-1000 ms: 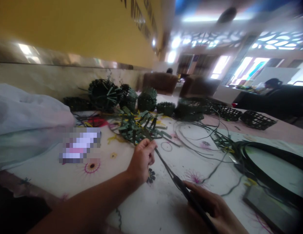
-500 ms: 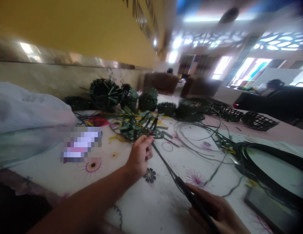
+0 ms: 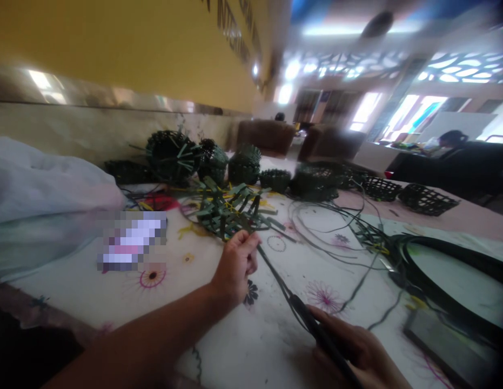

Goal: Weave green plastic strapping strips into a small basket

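Observation:
My left hand (image 3: 237, 265) is closed in a pinch on a dark narrow strip (image 3: 274, 275) at mid-table, just in front of a part-woven dark green basket (image 3: 227, 210). Loose strip ends stick out from the basket on several sides. From my left hand the strip slants down to the right. My right hand (image 3: 356, 351), at the lower right, is wrapped round a long dark handle-like piece (image 3: 320, 329). Its upper end meets the strip, and a thin loop hangs beside it. I cannot tell whether it is a tool or bundled strips.
Dark woven baskets (image 3: 243, 165) line the back. A large coil of dark strip (image 3: 413, 265) and a grey block (image 3: 449, 340) lie at right, with thin loose strips (image 3: 312, 232) nearby. At left are a blurred-out phone-like object (image 3: 133, 243) and a white bag (image 3: 44, 183). A person (image 3: 451, 141) sits far off.
My left hand has come slightly down and to the right along the strip, away from the basket. My right hand stays nearly in place. The view has shifted a little.

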Available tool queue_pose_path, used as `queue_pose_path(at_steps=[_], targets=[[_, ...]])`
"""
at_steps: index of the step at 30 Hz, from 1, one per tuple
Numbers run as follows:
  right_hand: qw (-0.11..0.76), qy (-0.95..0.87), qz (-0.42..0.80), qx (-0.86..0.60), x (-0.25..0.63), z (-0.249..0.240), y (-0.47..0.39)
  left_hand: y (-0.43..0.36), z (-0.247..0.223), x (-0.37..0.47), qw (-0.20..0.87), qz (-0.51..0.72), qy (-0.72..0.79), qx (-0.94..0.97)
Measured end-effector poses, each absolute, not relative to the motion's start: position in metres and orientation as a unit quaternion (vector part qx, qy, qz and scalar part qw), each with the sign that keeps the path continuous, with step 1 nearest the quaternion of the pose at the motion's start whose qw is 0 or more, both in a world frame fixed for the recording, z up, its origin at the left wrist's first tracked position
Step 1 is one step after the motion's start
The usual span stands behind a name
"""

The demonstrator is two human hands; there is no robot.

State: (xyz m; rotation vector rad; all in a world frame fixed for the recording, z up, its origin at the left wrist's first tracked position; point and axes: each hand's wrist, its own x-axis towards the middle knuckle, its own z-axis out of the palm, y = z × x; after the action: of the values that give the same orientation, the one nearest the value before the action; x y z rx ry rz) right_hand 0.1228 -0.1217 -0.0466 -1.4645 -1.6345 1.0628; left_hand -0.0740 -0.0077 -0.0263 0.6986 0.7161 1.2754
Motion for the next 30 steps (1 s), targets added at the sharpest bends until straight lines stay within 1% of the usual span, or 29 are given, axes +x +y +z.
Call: queue_pose_path(at_steps=[3,7,12,16,22,30], targets=[[0.333,-0.626,0.397,-0.582,0.124,-0.049,-0.124,-0.003,-0.027,-0.077,0.692,0.577,0.318,0.294],[0.338,-0.627,0.381,-0.589,0.122,-0.050,-0.124,0.005,-0.027,-0.082,0.695,0.593,0.303,0.272],[0.349,-0.643,0.364,-0.576,0.120,-0.050,-0.123,0.003,-0.026,-0.080,0.685,0.588,0.307,0.303],[0.339,-0.658,0.359,-0.568,0.122,-0.053,-0.122,-0.004,-0.026,-0.077,0.687,0.573,0.316,0.315],[0.332,-0.671,0.357,-0.558,0.125,-0.053,-0.123,-0.006,-0.027,-0.075,0.677,0.582,0.313,0.324],[0.332,-0.664,0.347,-0.573,0.127,-0.056,-0.123,0.005,-0.026,-0.082,0.683,0.605,0.300,0.278]])
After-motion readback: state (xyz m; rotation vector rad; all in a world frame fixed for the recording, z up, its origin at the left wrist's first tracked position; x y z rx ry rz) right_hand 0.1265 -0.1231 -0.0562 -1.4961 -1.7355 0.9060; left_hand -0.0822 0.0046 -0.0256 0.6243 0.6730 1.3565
